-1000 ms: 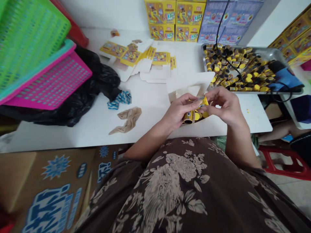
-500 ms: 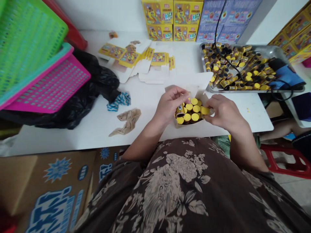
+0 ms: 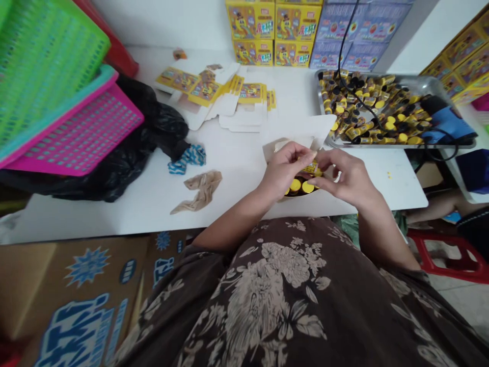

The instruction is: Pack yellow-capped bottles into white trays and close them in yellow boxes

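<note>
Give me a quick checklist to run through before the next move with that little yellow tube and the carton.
1. Yellow tube pinched between left hand and right hand: ok.
2. Carton open, flap up: ok.
3. Capped tubes standing caps-up inside: ok.
4. Carton's full count: cannot tell, hands hide it.
5. Held tube's label undamaged: cannot tell.
6. Metal tray holding more loose tubes: ok.

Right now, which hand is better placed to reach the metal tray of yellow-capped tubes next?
The right hand, probably: it sits on the tray's side, closer to the metal tray. The left hand is farther off and curled around the yellow tube, which the right fingertips only seem to touch.
</note>
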Available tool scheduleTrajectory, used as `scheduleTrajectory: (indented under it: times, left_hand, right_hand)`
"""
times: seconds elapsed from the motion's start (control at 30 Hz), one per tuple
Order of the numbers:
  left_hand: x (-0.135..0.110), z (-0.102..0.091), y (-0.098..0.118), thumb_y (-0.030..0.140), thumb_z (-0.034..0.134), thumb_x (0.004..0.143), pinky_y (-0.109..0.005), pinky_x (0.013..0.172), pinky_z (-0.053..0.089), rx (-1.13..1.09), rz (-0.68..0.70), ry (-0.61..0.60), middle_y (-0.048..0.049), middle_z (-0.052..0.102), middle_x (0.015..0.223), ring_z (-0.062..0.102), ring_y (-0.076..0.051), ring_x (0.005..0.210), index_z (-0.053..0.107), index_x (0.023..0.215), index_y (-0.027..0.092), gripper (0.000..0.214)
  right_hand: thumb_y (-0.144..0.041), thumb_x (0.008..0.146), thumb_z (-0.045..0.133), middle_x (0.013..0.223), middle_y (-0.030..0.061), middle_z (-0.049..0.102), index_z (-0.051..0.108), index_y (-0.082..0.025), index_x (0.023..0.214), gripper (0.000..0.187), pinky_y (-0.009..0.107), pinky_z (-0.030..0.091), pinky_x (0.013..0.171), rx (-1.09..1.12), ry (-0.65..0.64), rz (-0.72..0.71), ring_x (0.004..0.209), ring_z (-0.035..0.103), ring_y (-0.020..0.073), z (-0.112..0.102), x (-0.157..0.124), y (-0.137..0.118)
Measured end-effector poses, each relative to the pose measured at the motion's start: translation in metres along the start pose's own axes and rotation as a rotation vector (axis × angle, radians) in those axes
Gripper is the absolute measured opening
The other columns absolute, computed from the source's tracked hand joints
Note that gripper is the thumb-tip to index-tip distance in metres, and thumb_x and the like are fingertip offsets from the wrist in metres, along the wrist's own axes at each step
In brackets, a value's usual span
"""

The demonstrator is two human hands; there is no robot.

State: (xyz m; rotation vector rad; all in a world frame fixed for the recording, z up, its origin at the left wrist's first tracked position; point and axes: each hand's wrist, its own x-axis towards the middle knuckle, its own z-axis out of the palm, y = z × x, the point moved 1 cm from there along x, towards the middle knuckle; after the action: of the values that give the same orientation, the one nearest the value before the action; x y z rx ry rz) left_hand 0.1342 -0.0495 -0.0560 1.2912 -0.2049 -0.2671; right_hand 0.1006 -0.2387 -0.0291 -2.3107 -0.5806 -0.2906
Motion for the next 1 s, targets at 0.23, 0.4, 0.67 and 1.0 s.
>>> scheduleTrajectory:
  times: [0.23,0.4,0.67,1.0]
  left_hand:
    - [-0.002,-0.009,-0.001,0.051,0.080,0.101,-0.022,0.063,0.059,0.032,0.023,0.056,-0.0014,0.071,0.097,0.073,-0.015,0.089,0.067,0.103,0.022,0.032]
    - [0.003,-0.019,0.013,0.044,0.090,0.093,-0.022,0.051,0.048,0.141,0.101,-0.104,0.0017,0.069,0.084,0.072,-0.015,0.071,0.073,0.118,0.026,0.036]
    - [0.049,-0.002,0.028,0.022,0.085,0.088,-0.034,0.089,0.056,0.699,0.331,-0.183,-0.0014,0.073,0.093,0.070,-0.019,0.091,0.076,0.102,0.021,0.017]
    - [0.076,0.039,0.015,0.002,0.066,0.087,-0.038,0.094,0.053,1.518,0.317,-0.524,-0.0170,0.077,0.121,0.073,-0.030,0.111,0.069,0.130,0.011,0.044]
  right_hand:
    - [-0.067,0.082,0.092,0.081,-0.0002,0.069,0.074,-0.026,0.097,0.046,0.035,0.055,0.063,0.163,0.190,0.105,0.067,0.061,0.0175,0.003,0.013,0.030]
    - [-0.076,0.079,0.092,0.087,0.0001,0.072,0.075,-0.028,0.101,0.056,0.033,0.055,0.062,0.308,0.146,0.089,0.074,0.065,0.0180,-0.003,0.024,0.037]
    - [-0.076,0.085,0.083,0.098,0.0062,0.077,0.074,-0.028,0.104,0.052,0.036,0.059,0.063,0.235,0.285,0.261,0.088,0.075,0.0255,-0.008,0.023,0.064]
    - [-0.032,0.084,0.069,0.083,0.0075,0.071,0.062,-0.024,0.081,0.012,0.051,0.063,0.089,-0.186,0.518,0.744,0.088,0.073,0.0302,-0.040,0.016,0.162]
